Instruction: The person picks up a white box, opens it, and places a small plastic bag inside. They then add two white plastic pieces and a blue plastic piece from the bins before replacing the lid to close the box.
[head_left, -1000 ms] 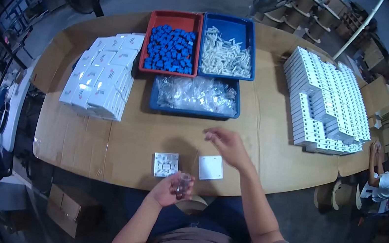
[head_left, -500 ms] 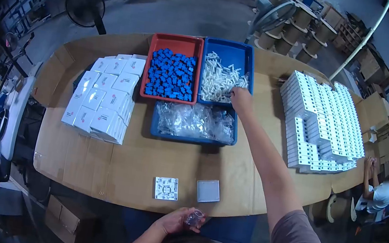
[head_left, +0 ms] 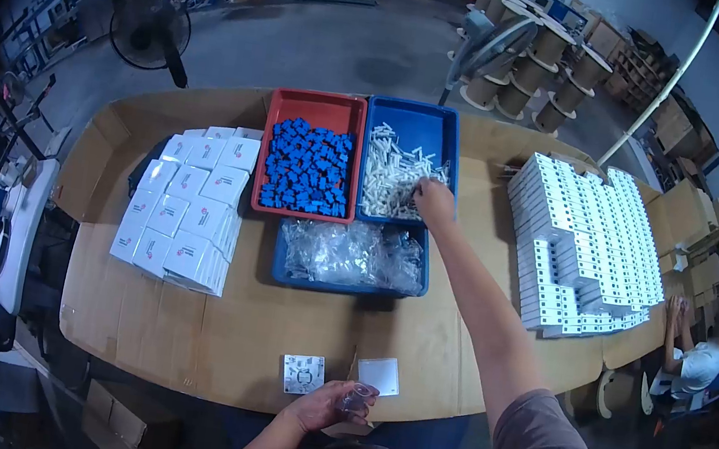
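Observation:
My left hand point(head_left: 323, 406) is closed around a small clear plastic bag point(head_left: 358, 396) at the near table edge. Just beyond it lie a printed white leaflet point(head_left: 303, 374) and a flat white square piece point(head_left: 380, 374). At arm's length, my right hand point(head_left: 434, 200) dips into the blue tray point(head_left: 413, 115), among small white tubular parts point(head_left: 393, 169). Its fingers are drawn together, and their tips are hidden, so any part between them cannot be made out. Beside that tray, a red tray point(head_left: 318, 109) carries blue plastic pieces point(head_left: 307, 162).
A lower blue tray point(head_left: 351, 288) holds clear plastic bags. White packets point(head_left: 184, 200) are stacked on the left, and rows of white boxes point(head_left: 586, 247) on the right. Cardboard point(head_left: 109, 309) covers the table. Another person point(head_left: 700, 364) sits at the far right; a fan point(head_left: 150, 28) stands beyond.
The head view has tilted up, so the table sits lower in it. My right hand has shifted slightly left among the white parts. My left hand and the bag are now closer to the square piece.

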A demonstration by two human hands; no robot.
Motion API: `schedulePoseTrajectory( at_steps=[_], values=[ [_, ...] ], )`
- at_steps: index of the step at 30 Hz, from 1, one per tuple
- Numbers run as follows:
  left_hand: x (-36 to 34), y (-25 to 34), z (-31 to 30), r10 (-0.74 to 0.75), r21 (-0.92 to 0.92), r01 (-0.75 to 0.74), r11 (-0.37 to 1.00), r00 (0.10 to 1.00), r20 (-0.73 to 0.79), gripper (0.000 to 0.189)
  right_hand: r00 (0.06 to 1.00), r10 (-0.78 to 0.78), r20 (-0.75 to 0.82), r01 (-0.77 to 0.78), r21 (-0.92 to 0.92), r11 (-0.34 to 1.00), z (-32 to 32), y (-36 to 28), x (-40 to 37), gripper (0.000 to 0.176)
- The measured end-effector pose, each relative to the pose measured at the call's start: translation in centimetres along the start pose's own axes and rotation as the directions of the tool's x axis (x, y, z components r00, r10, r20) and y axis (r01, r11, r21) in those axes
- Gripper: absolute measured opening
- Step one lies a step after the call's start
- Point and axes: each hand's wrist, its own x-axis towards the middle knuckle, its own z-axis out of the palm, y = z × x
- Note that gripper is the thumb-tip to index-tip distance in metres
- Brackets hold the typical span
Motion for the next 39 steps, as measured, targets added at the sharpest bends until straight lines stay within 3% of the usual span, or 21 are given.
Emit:
schedulePoseTrajectory(
  at_steps=[2,5,6,9,10,13,16,19,23,24,28,31,32,35,36,39],
  values=[
    [0.1,0.4,0.1,0.051,0.023,-0.049,0.999,0.991,-0.124,0.055,0.997,-0.027,-0.078,0.039,0.158,0.987,-0.6,1.0,0.2,0.015],
    [-0.4,3.1,2.7,0.137,-0.063,-0.150,0.987,0.976,-0.171,0.054,0.977,0.108,-0.183,-0.019,0.429,0.903,-2.5,1.1,0.4,0.021],
    [0.0,3.7,3.2,0.202,-0.082,-0.214,0.973,0.970,-0.137,0.056,0.973,0.179,-0.147,-0.067,0.560,0.825,-2.9,1.4,0.2,0.019],
    [0.3,6.2,5.5,0.245,0.060,-0.238,0.969,0.938,-0.246,0.060,0.936,0.283,0.211,-0.316,0.857,0.407,-9.2,-2.6,-2.1,0.012],
    [0.7,7.1,6.1,0.259,0.042,-0.256,0.966,0.947,-0.188,0.063,0.925,0.246,0.289,-0.359,0.877,0.320,-12.5,-5.3,-3.8,0.010],
    [1.1,8.9,8.2,0.296,0.025,-0.295,0.955,0.948,-0.121,0.068,0.938,0.114,0.328,-0.338,0.937,0.088,-17.6,-10.5,-9.1,0.010],
    [0.4,9.6,10.6,0.361,0.093,-0.352,0.931,0.928,-0.098,0.065,0.897,0.114,0.427,-0.438,0.893,0.105,-20.7,-14.3,-13.7,0.008],
    [0.0,9.8,12.0,0.379,0.212,-0.347,0.913,0.916,-0.130,0.062,0.919,-0.013,0.394,-0.388,0.911,0.138,-22.5,-16.8,-16.8,0.012],
    [-0.3,9.1,12.0,0.398,0.241,-0.378,0.894,0.916,-0.042,0.056,0.860,-0.185,0.475,-0.420,0.866,0.269,-23.5,-17.0,-18.6,0.011],
    [-0.5,9.1,12.5,0.396,0.260,-0.378,0.889,0.918,-0.020,0.053,0.817,-0.195,0.542,-0.440,0.806,0.396,-23.8,-16.7,-18.5,0.010],
    [-1.0,8.7,12.5,0.390,0.370,-0.360,0.856,0.921,-0.008,0.046,0.762,-0.437,0.479,-0.158,0.791,0.591,-26.1,-17.7,-16.7,0.012],
    [-1.4,8.2,13.0,0.421,0.377,-0.364,0.852,0.903,-0.080,0.044,0.689,-0.591,0.420,0.000,0.815,0.579,-26.3,-18.3,-16.0,0.013],
    [-1.7,8.2,12.9,0.417,0.381,-0.359,0.852,0.905,-0.079,0.044,0.608,-0.631,0.481,-0.001,0.796,0.606,-26.9,-18.5,-15.6,0.011],
    [-2.2,7.8,12.3,0.413,0.371,-0.357,0.857,0.907,-0.083,0.045,0.555,-0.720,0.417,0.037,0.852,0.522,-25.0,-18.3,-16.0,0.013],
    [-2.4,7.7,12.2,0.423,0.357,-0.370,0.858,0.902,-0.082,0.047,0.528,-0.699,0.482,-0.058,0.842,0.536,-25.8,-18.8,-16.0,0.023],
    [-2.5,7.3,11.7,0.440,0.318,-0.397,0.861,0.895,-0.073,0.049,0.507,-0.707,0.493,-0.126,0.854,0.505,-25.7,-19.3,-16.3,0.040]
  ],
)
